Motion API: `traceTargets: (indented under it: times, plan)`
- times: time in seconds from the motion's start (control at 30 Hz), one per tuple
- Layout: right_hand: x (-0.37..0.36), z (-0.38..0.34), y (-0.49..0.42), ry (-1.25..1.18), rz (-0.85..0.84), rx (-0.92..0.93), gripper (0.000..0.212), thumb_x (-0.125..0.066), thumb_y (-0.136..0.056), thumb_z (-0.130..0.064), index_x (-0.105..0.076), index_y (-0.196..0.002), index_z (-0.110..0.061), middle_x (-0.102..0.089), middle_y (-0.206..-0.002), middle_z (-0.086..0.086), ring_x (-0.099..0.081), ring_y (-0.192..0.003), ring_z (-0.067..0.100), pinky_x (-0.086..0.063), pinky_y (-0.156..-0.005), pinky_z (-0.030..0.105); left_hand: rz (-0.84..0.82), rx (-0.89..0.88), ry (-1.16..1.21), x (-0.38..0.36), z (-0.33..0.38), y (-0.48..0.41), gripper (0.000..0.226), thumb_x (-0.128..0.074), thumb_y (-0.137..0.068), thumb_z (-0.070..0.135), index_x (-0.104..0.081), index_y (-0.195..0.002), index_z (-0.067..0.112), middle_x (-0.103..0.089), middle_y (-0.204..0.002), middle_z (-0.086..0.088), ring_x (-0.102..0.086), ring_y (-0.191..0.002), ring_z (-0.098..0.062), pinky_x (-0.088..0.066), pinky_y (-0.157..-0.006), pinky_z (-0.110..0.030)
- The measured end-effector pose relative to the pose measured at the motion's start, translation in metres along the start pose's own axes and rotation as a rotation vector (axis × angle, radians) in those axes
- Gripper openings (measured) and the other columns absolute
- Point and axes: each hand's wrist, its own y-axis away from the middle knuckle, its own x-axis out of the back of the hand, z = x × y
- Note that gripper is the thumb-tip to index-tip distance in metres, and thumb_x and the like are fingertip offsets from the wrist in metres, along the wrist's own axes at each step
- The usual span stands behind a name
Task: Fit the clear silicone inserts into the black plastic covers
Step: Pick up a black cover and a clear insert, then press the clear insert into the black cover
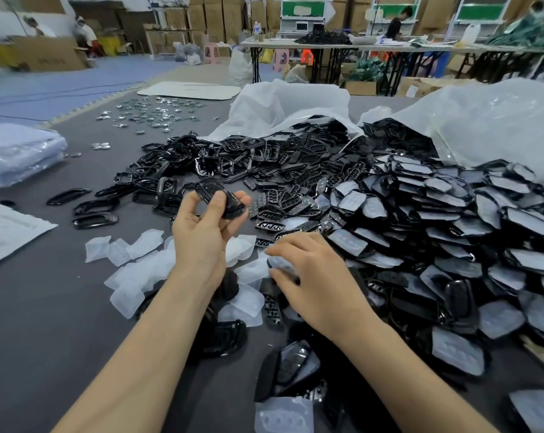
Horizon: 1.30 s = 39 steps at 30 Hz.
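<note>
On the grey tabletop (30, 323) two bare hands work among heaps of parts. The left hand (202, 232) is raised just above the surface, its thumb and fingers clamped on one black plastic cover (223, 198), which it holds tilted with the open side partly toward the camera. The right hand (314, 276) lies lower and to the right, palm down, its fingertips pinched on one clear silicone insert (280, 264) that rests on the loose layer beneath it.

Around and under the two forearms lies a scatter of clear inserts (136, 254), roughly a dozen in plain sight, some overlapping, so the exact count cannot be told. One more insert (283, 417) sits at the near edge, with a glossy black shell (292, 370) just behind it.

Behind the hands stretches a pile of empty black covers and frames (233, 160), far too many and too tangled to count. On the right, a second heap (451, 214) holds black covers with clear inserts already seated, stacked like shingles, again uncountable. Two large clear plastic bags (295, 104) lie open behind these piles, black parts spilling from both.

Farther left a spread of small shiny metal discs (152, 112) dots the surface, and one stack of bagged pale sheets (17, 154) sits at the left edge.
</note>
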Motion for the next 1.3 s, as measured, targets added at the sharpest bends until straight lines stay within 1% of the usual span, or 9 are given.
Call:
traceTargets:
  times: [0.13, 0.37, 0.57, 0.7, 0.8, 0.87, 0.97, 1.1, 1.3]
  plan:
    - [-0.005, -0.007, -0.002, 0.103, -0.126, -0.075, 0.028, -0.047, -0.097, -0.018, -0.057, -0.123, -0.019, -0.053, -0.126, -0.004, -0.045, -0.117, 0.02, -0.042, -0.095, 0.033, 0.029, 0.091, 0.011, -0.004, -0.002, 0.004, 0.015, -0.047, -0.098, 0.003, -0.052, -0.084, 0.006, -0.073, -0.07, -0.006, -0.072, -0.07, -0.012, -0.054, -0.059, -0.016]
    - [-0.004, -0.008, 0.005, 0.069, -0.006, -0.145, 0.021, -0.049, -0.096, -0.02, -0.061, -0.114, -0.019, -0.06, -0.114, -0.005, -0.052, -0.108, 0.017, -0.046, -0.084, 0.03, -0.014, 0.135, 0.0, -0.005, -0.005, 0.008, 0.011, -0.049, -0.098, 0.004, -0.054, -0.088, 0.003, -0.073, -0.074, -0.011, -0.073, -0.074, -0.016, -0.055, -0.061, -0.017]
    - [-0.007, -0.008, 0.007, 0.173, 0.032, -0.101, 0.03, -0.047, -0.091, -0.006, -0.056, -0.116, -0.021, -0.066, -0.098, -0.001, -0.056, -0.094, 0.023, -0.036, -0.063, 0.031, -0.028, 0.122, -0.043, -0.004, -0.01, 0.008, 0.011, -0.049, -0.098, 0.005, -0.053, -0.088, 0.005, -0.074, -0.075, -0.01, -0.073, -0.075, -0.015, -0.055, -0.062, -0.017]
    - [-0.003, -0.002, 0.006, -0.096, 0.236, -0.194, 0.035, -0.053, -0.094, -0.007, -0.062, -0.124, -0.022, -0.072, -0.083, 0.0, -0.065, -0.071, 0.017, -0.051, -0.067, 0.033, -0.028, 0.123, -0.034, -0.004, -0.01, 0.008, 0.008, -0.05, -0.098, 0.005, -0.055, -0.091, 0.003, -0.074, -0.077, -0.011, -0.073, -0.077, -0.017, -0.055, -0.064, -0.018]
    - [0.001, 0.008, 0.004, -0.436, 0.374, -0.374, 0.024, -0.062, -0.09, -0.011, -0.07, -0.108, -0.024, -0.069, -0.078, -0.016, -0.061, -0.064, -0.001, -0.045, -0.064, 0.011, -0.03, 0.133, -0.05, -0.004, -0.012, 0.007, 0.008, -0.05, -0.098, 0.005, -0.054, -0.091, 0.004, -0.074, -0.077, -0.011, -0.073, -0.078, -0.016, -0.055, -0.063, -0.018]
    - [0.004, 0.015, 0.002, -0.615, 0.438, -0.455, 0.02, -0.065, -0.087, -0.01, -0.072, -0.099, -0.026, -0.069, -0.078, -0.015, -0.062, -0.068, -0.003, -0.044, -0.063, 0.007, -0.04, 0.14, -0.07, -0.004, -0.013, 0.008, 0.007, -0.051, -0.097, 0.006, -0.054, -0.091, 0.004, -0.074, -0.078, -0.011, -0.073, -0.078, -0.017, -0.055, -0.064, -0.018]
    - [0.011, 0.022, 0.0, -0.877, 0.483, -0.547, 0.023, -0.064, -0.088, -0.007, -0.07, -0.09, -0.029, -0.07, -0.075, -0.006, -0.061, -0.062, 0.004, -0.048, -0.049, 0.014, -0.074, 0.162, -0.163, -0.005, -0.014, 0.011, 0.005, -0.051, -0.097, 0.006, -0.055, -0.093, 0.005, -0.075, -0.079, -0.01, -0.073, -0.077, -0.018, -0.055, -0.063, -0.018]
    - [0.017, 0.028, -0.002, -1.058, 0.494, -0.572, 0.024, -0.065, -0.085, -0.001, -0.071, -0.091, -0.023, -0.07, -0.075, 0.001, -0.064, -0.072, 0.014, -0.056, -0.07, 0.029, -0.235, 0.202, -0.386, -0.012, -0.018, 0.02, 0.007, -0.051, -0.096, 0.003, -0.056, -0.096, 0.007, -0.075, -0.08, -0.01, -0.074, -0.076, -0.023, -0.056, -0.059, -0.022]
    - [0.019, 0.027, -0.003, -1.184, 0.491, -0.497, 0.02, -0.063, -0.086, 0.003, -0.072, -0.08, -0.014, -0.067, -0.07, 0.001, -0.065, -0.061, 0.023, -0.057, -0.053, 0.034, -0.385, 0.249, -0.466, -0.021, -0.024, 0.034, 0.011, -0.051, -0.096, 0.001, -0.055, -0.106, 0.004, -0.072, -0.075, -0.009, -0.073, -0.069, -0.027, -0.057, -0.058, -0.025]
